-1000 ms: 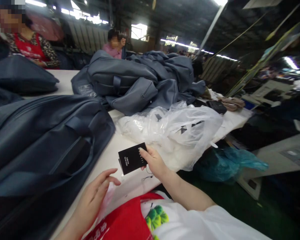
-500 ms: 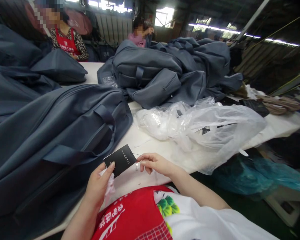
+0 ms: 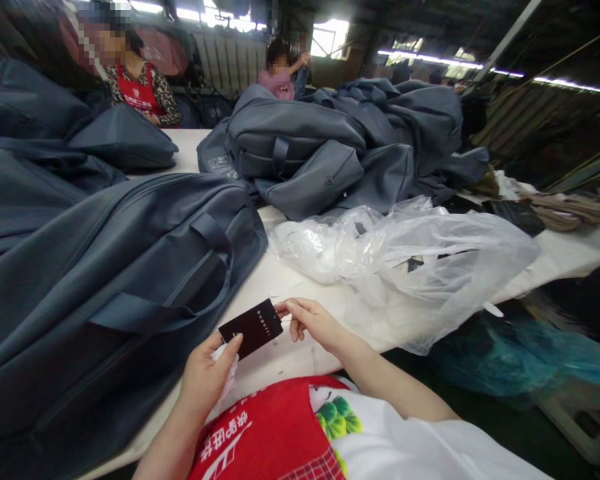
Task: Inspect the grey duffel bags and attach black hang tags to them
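A black hang tag point(image 3: 254, 328) with white lettering is pinched between the thumb and fingers of my left hand point(image 3: 209, 367). That same palm also has a crumpled whitish cloth or tissue point(image 3: 229, 381) tucked into it. At the tag's right end, a thin dark string loops out of its hole, and my right hand point(image 3: 307, 321) pinches this string between thumb and forefinger. Left of my hands lies a large dark blue bag point(image 3: 125, 267) with a strap handle point(image 3: 145, 313) and a zip along its top.
Clear plastic bags point(image 3: 405, 250) lie crumpled on the white table point(image 3: 253, 280), right of centre. Several blue bags point(image 3: 300, 137) are heaped behind them. Two people point(image 3: 143, 93) are across the table. Teal plastic point(image 3: 525, 357) hangs below the right edge.
Both hands and the tag have shifted slightly to the right in view. The right thumb and forefinger have closed on the string near the tag's hole.
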`<state>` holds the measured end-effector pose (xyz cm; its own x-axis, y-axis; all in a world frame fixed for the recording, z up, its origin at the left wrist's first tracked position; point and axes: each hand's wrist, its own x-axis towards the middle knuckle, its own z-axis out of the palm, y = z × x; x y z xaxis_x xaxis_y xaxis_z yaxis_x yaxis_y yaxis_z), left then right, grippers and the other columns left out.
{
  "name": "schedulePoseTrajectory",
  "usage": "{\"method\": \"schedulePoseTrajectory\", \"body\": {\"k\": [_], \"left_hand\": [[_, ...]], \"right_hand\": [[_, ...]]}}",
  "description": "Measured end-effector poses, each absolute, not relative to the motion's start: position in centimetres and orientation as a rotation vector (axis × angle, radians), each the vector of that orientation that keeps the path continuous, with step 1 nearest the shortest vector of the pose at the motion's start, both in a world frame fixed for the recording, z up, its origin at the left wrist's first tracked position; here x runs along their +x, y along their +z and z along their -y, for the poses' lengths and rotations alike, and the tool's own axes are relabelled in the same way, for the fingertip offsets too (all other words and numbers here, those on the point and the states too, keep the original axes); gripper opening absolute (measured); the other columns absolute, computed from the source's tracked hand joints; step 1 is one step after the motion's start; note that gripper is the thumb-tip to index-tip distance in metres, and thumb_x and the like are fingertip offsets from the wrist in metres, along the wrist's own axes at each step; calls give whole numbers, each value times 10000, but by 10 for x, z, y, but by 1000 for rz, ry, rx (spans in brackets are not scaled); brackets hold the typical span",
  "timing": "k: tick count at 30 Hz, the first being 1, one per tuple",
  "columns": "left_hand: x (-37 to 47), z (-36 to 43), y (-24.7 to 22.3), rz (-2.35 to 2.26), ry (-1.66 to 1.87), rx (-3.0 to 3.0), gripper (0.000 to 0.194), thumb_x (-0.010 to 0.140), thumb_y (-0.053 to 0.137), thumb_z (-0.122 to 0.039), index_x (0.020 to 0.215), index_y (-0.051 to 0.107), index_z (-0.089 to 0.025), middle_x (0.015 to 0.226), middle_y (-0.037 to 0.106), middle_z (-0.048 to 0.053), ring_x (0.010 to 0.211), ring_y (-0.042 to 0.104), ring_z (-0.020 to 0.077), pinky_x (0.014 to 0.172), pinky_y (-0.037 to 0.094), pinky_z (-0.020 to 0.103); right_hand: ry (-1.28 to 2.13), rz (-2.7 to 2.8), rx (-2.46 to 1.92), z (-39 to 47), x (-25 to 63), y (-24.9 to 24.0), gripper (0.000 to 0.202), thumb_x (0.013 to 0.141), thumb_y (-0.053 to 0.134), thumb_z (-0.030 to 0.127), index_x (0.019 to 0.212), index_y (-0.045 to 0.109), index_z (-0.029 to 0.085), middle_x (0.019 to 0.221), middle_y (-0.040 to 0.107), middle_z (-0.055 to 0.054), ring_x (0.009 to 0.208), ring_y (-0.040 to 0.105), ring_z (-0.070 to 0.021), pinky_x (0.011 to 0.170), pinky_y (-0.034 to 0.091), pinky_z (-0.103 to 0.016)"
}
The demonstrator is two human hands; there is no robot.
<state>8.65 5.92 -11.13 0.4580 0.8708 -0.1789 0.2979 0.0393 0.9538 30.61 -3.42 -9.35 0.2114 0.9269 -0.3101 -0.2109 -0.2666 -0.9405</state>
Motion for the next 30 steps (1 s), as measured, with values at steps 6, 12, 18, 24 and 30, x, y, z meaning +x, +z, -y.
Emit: {"method": "schedulePoseTrajectory", "body": {"k": [6, 12, 18, 24, 30], "left_hand": [[72, -53, -111, -569, 951, 2599, 380, 876, 481, -106, 1174, 672, -244, 1142, 716, 34, 968, 682, 159, 859, 512, 243], [63, -46, -108, -582, 1067, 2873, 388, 891, 493, -115, 1247, 614, -212, 1131, 721, 62, 837, 681, 161, 715, 476, 258], [63, -46, -112, -559, 1132, 2928, 270, 904, 474, -161, 1086, 671, -185, 986, 753, 58, 759, 670, 156, 667, 454, 273], [66, -50, -111, -474, 1035, 2906, 303, 920, 438, -109, 1119, 662, -157, 1040, 740, 61, 813, 679, 158, 719, 494, 258], [70, -52, -105, -804, 992, 2224, 194, 879, 594, -264, 1011, 722, -205, 971, 752, 57, 867, 700, 183, 802, 542, 265]], "right_hand": [[1280, 785, -1300, 33, 295, -89, 471, 873, 549, 564, 1022, 708, 146, 963, 688, -76, 783, 607, -138, 707, 476, -270], [1263, 715, -1278, 33, 292, -92, 501, 885, 529, 579, 1114, 689, 162, 962, 676, -78, 819, 602, -153, 750, 497, -304], [1439, 669, -1335, 33, 289, -97, 571, 784, 673, 539, 1187, 602, 141, 721, 676, -27, 584, 628, -123, 571, 501, -255], [1289, 683, -1400, 29, 294, -100, 431, 818, 617, 440, 1124, 634, 138, 647, 641, 12, 539, 607, -103, 541, 486, -236], [917, 943, -1585, 27, 294, -105, 409, 894, 511, 359, 1255, 597, 187, 646, 609, 30, 559, 585, -109, 603, 510, -276]]}}
